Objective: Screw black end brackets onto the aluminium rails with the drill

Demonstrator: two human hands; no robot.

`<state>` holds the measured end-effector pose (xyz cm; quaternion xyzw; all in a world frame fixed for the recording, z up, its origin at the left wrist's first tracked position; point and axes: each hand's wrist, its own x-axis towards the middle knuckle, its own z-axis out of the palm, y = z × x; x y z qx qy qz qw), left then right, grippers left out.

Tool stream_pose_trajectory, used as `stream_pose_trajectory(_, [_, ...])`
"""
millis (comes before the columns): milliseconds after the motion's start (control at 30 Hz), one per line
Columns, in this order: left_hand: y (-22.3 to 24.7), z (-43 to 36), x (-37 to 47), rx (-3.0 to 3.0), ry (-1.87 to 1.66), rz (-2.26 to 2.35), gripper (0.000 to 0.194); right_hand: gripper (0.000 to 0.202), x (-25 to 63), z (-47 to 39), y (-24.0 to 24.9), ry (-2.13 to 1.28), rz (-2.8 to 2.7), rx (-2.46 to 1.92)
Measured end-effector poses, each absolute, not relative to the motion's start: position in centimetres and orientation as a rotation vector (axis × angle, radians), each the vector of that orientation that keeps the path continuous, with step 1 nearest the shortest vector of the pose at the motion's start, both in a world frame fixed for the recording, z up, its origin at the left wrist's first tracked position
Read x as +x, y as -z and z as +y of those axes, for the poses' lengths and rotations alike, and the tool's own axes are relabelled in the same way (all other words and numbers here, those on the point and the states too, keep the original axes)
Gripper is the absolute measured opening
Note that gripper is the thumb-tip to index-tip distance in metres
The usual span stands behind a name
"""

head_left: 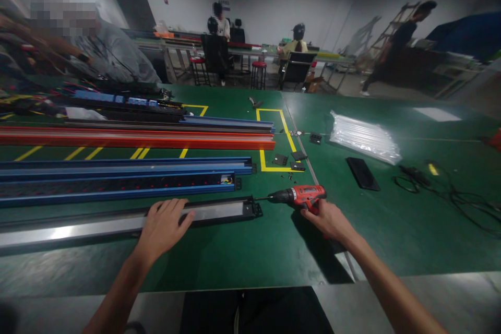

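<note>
1. Green tabletop fills the foreground; behind it, seated people and red-topped stools are near another workbench.
2. Nearest the wearer, a black-edged rail lies lengthwise from the left edge, its right end bearing a black end piece.
3. Left hand lies palm down on that rail, thumb apart from the fingers (whether it grips, I cannot tell).
4. Right hand is closed around the handle of a red-and-black drill, its bit pointing left beside the end piece; contact is too small to tell.
5. Beyond the rail lie 2 blue rails, then an orange rail.
6. Right of these are small black plates, a clear-wrapped bundle and a dark phone-like slab.
</note>
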<state>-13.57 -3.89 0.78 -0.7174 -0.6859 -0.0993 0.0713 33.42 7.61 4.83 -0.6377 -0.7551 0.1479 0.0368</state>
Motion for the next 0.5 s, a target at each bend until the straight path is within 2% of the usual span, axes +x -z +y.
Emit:
stream_pose_trajectory(200, [-3.4,-1.8,-4.9,-2.484,0.484,-1.714,0.060,0.045,33.3,7.5,-4.8,-0.461,-2.312,-1.975])
stream_pose_trajectory(333, [-2.8,0.0,-1.0,-2.546,0.341,-1.612,0.067,0.043,33.2,7.4,-4.8,-0.482,-2.305,-1.992])
stream_pose_trajectory(500, [-1.3,0.9,-1.4,-2.561,0.233,-1.567,0.066,0.041,32.8,7.2,-5.2,-0.500,-2.299,-1.989])
